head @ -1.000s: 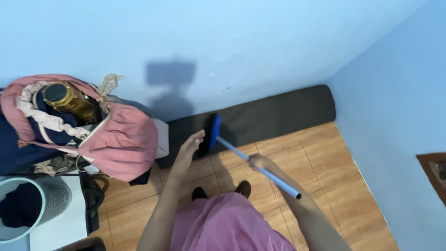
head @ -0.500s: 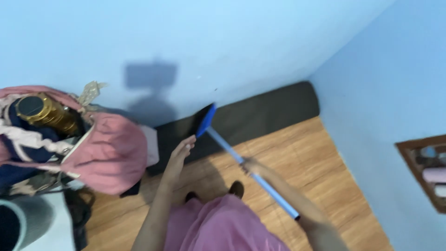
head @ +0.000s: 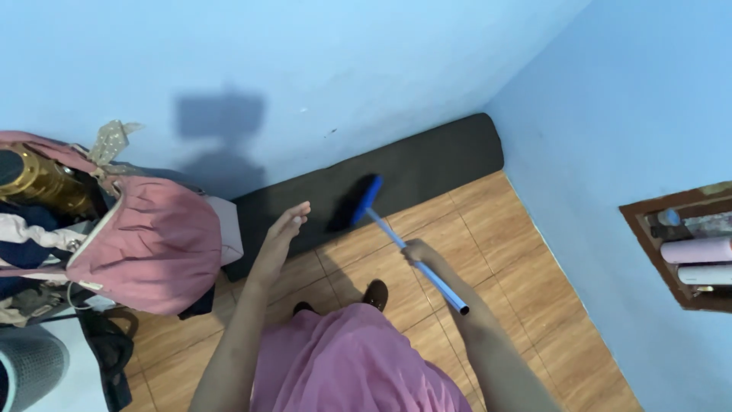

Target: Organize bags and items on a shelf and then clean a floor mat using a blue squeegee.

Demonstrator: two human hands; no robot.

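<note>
My right hand [head: 421, 252] grips the light blue handle of a broom [head: 408, 248] about halfway along. The broom's blue head [head: 367, 200] rests on a dark grey mat [head: 427, 164] that lies along the foot of the blue wall. My left hand [head: 282, 233] is raised with fingers apart, holding nothing, over the mat's near edge, left of the broom head. My pink skirt [head: 358, 366] and one dark shoe [head: 375, 294] show below.
A pink backpack [head: 145, 248] with a gold bottle [head: 38, 183] in it hangs at the left. A mesh bin [head: 30, 366] stands at the lower left. A wooden wall niche [head: 686, 248] with rolls sits in the right wall. The floor [head: 488, 236] is brown tile.
The broom head has come down from a raised tilt onto the mat and shifted right. The view has turned right, showing more of the wall niche. My left hand stays raised and open.
</note>
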